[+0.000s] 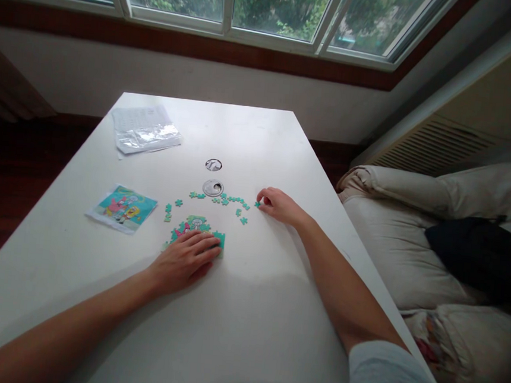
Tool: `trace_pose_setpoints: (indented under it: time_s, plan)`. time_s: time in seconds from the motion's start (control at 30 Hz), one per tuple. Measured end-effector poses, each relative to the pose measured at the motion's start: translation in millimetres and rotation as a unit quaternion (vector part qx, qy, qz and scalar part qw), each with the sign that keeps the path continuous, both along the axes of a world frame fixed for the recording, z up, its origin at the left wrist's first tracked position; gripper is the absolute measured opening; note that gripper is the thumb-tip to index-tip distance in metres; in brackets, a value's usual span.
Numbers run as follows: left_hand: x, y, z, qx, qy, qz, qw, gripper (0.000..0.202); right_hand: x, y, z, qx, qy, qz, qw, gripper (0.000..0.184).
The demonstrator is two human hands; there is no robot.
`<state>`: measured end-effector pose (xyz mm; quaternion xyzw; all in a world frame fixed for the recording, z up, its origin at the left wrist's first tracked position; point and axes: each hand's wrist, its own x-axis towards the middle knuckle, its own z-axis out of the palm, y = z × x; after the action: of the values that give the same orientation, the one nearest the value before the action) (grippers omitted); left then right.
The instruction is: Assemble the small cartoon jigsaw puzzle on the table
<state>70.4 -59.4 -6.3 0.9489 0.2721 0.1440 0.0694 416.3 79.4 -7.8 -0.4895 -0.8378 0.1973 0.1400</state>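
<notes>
My left hand [187, 258] lies flat, fingers stretched out, over the lower part of a partly joined jigsaw puzzle [197, 222]. Green, pink and pale pieces show above and to the right of the fingers; the rest is hidden under the hand. At the right end of the loose pieces, my right hand [279, 205] is closed in a pinch at a small green puzzle piece [257, 204] on or just above the table. Several loose green puzzle pieces [244, 221] lie in an arc around the joined part, between my two hands and to its left.
A cartoon picture sheet [124, 208] in clear wrapping lies left on the white table [260, 347]. Clear plastic packets with paper [144, 129] sit at the back left. Two round discs [213, 188] lie beyond the pieces. A beige sofa [394, 239] stands to the right.
</notes>
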Motion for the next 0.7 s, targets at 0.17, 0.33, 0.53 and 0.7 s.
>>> trace_pose_setpoints:
  time_s: [0.17,0.33,0.53,0.7]
  plan:
    - [-0.1,0.6,-3.1,-0.007,0.008,-0.003,1.000,0.039,-0.6,0.1,3.4,0.003,-0.017,-0.001,1.000,0.009]
    - [0.6,0.9,-2.8,-0.011,0.013,-0.011,1.000,0.040,1.6,-1.2,4.4,-0.021,-0.033,0.015,0.999,0.008]
    - [0.0,1.9,-2.6,-0.013,0.008,-0.014,1.000,0.040,2.0,-2.6,3.5,-0.036,-0.030,0.028,0.999,0.011]
    - [-1.6,2.4,-2.5,-0.023,0.004,-0.016,1.000,0.041,-3.3,-5.4,8.9,-0.054,-0.012,0.010,0.998,0.010]
